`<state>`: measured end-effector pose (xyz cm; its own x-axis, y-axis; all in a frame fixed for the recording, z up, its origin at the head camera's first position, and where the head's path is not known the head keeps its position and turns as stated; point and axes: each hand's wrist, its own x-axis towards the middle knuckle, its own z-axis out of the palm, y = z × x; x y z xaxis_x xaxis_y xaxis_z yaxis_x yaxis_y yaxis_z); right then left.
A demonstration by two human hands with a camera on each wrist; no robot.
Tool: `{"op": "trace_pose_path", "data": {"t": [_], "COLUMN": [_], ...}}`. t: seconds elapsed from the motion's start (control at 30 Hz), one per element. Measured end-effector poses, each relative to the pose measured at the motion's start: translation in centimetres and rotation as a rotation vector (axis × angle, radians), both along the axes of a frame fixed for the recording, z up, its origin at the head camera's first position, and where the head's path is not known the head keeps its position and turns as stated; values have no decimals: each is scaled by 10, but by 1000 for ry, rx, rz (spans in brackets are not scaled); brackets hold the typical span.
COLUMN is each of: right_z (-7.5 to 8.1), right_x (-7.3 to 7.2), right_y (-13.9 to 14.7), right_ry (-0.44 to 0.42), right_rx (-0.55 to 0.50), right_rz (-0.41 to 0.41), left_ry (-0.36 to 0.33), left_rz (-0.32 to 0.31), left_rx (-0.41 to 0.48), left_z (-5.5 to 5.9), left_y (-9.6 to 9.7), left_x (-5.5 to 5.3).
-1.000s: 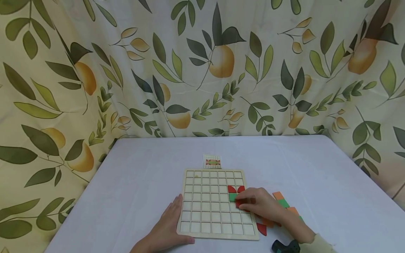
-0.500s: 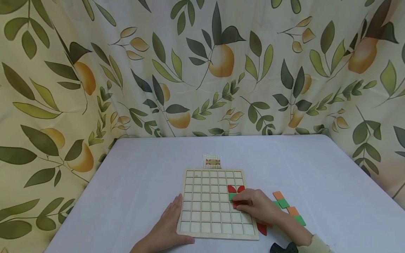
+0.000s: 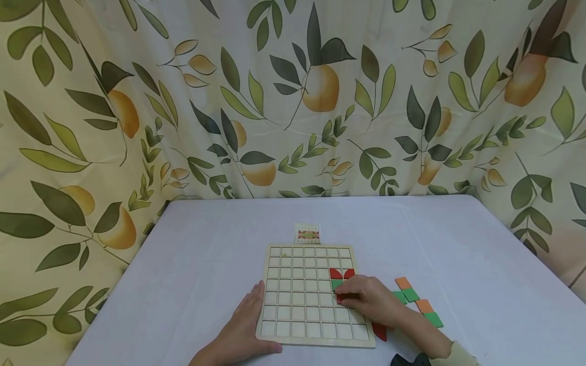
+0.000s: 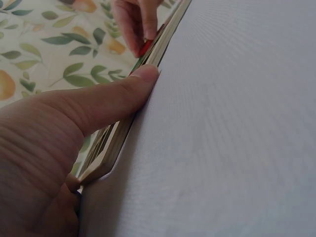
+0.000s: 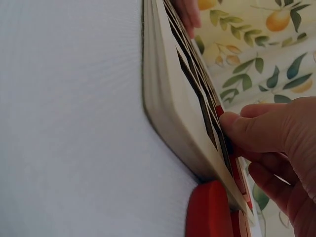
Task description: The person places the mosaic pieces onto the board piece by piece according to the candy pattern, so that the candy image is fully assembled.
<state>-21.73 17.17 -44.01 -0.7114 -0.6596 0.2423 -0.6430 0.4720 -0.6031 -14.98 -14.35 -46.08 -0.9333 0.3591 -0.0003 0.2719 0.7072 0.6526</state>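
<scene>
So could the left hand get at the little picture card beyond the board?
Probably yes: the left hand rests against the edge of the board and could lift away, and no obstacle shows along the board's left side up to the card.

Soft, slightly dim light covers the pale surface [image 3: 220,244] with only faint shadows — the wrist views look duller, their detail soft, with fine moiré ripples across the cloth [image 4: 232,113].

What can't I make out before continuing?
Head: full shape of the pinched red piece, hidden by the right hand.
Head: exact pattern on the card, too small.
Head: black object, cut off by the bottom edge.
Right wrist: left hand, mostly cut off by the top edge.
</scene>
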Motion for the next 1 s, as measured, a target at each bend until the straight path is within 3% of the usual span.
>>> {"op": "trace_pose_path", "data": {"t": [0.57,1.0], "right_z": [-5,-6], "right_x": [-3,-3], "right_y": [7,8], "right_ry": [-13,-80], "right_rx": [-92,-112], "right_rz": [-28,-30], "left_ry": [-20,-14], "left_rz": [5,0], "left_rx": [-8,-4], "left_z": [0,2], "left_y": [0,0], "left_x": [0,1]}}
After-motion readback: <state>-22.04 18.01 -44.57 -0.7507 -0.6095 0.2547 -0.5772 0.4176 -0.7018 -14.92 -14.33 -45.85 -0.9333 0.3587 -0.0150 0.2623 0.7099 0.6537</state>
